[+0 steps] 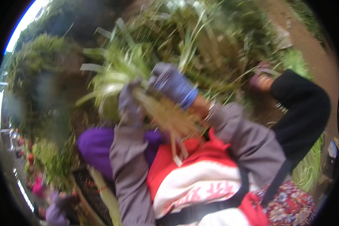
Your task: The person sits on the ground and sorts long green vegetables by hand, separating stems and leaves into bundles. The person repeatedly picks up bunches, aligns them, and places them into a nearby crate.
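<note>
Both my hands wear greyish-purple gloves and are blurred. My left hand (131, 103) is closed around a bundle of long green leafy stalks (169, 113), on its left side. Close beside it, my right hand (171, 83) is a fist at the upper side of the same bundle; its fingertips are hidden. The pale green leaves fan out towards the upper left, while the brownish-yellow stem ends point down right at my lap. A red and white cloth (203, 175) with printing covers my front.
Heaps of cut green plants (214, 50) lie ahead, beside a brown dirt strip (310, 48). A person's black-clad leg (302, 104) is at the right. A tied bundle of pale stalks (104, 192) lies lower left. Farther left, a person in a lilac top (56, 212) is near more greenery.
</note>
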The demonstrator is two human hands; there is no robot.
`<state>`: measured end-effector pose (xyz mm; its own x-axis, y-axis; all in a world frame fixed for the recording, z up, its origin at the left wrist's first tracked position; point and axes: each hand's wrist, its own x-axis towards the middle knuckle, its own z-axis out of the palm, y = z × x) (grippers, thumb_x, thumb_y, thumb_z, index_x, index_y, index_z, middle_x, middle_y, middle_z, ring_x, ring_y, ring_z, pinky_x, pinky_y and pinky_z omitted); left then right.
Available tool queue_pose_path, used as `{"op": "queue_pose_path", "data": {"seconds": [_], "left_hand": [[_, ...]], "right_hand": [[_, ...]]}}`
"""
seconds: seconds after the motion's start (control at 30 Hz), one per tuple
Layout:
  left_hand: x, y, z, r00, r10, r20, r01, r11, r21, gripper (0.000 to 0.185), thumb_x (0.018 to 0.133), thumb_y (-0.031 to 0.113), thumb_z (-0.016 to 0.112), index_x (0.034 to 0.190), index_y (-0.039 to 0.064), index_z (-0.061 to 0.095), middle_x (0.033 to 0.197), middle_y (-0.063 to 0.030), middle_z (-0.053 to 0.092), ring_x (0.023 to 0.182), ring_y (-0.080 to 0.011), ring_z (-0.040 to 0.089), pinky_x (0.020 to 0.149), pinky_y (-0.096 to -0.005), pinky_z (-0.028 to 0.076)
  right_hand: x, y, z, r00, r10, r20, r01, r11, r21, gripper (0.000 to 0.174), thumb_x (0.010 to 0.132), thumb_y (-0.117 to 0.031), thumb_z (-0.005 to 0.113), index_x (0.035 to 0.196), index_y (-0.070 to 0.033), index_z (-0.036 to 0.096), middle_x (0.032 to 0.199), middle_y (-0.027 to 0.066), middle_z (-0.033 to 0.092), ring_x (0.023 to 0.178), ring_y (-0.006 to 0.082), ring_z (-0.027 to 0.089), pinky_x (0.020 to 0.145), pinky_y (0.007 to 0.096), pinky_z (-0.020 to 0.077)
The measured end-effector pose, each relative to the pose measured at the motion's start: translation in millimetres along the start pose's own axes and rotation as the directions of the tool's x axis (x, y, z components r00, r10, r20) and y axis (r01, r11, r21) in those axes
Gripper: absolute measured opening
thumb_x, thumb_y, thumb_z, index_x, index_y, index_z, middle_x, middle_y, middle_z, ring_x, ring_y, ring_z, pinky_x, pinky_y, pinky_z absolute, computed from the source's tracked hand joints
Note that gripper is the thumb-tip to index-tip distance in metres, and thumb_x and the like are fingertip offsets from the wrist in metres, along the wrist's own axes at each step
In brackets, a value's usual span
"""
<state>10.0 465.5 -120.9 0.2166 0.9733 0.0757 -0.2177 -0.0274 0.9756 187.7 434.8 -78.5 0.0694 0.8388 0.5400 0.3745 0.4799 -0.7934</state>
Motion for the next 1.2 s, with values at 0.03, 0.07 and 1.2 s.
{"op": "queue_pose_path", "data": {"seconds": [0.03, 0.07, 1.2], "left_hand": [[5, -4, -4, 0.998, -0.06, 0.023, 0.062, 0.994, -0.088, 0.026, 0.081, 0.018, 0.041, 0.098, 0.0, 0.049, 0.085, -0.0057, 0.051, 0.07, -0.0126, 0.05, 0.062, -0.0247, 0.043], [4, -9, -4, 0.992, -0.105, -0.071, 0.099, 0.992, -0.077, 0.028, 0.081, 0.019, 0.042, 0.1, 0.0, 0.047, 0.087, -0.006, 0.051, 0.071, -0.0128, 0.05, 0.061, -0.0256, 0.044], [-1, 80, -90, 0.878, -0.014, -0.478, -0.196, 0.901, -0.387, 0.028, 0.07, 0.026, 0.055, 0.087, 0.003, 0.052, 0.078, -0.0081, 0.056, 0.061, -0.022, 0.055, 0.058, -0.0304, 0.046]], "right_hand": [[1, 2, 1, 0.998, -0.061, -0.024, 0.061, 0.998, -0.018, 0.018, 0.061, -0.013, 0.058, 0.057, -0.001, 0.046, 0.053, 0.0147, 0.042, 0.045, 0.0258, 0.044, 0.043, 0.0329, 0.0372], [0, 3, 3, 0.999, -0.023, -0.042, 0.02, 0.996, -0.082, 0.017, 0.061, -0.013, 0.058, 0.059, -0.002, 0.045, 0.054, 0.0146, 0.042, 0.045, 0.0279, 0.044, 0.043, 0.0335, 0.0374], [18, 85, -148, 0.985, -0.06, 0.162, 0.168, 0.543, -0.823, 0.016, 0.081, -0.011, 0.043, 0.081, -0.006, 0.057, 0.049, 0.0014, 0.047, 0.038, 0.0078, 0.044, 0.031, 0.0173, 0.0396]]}}
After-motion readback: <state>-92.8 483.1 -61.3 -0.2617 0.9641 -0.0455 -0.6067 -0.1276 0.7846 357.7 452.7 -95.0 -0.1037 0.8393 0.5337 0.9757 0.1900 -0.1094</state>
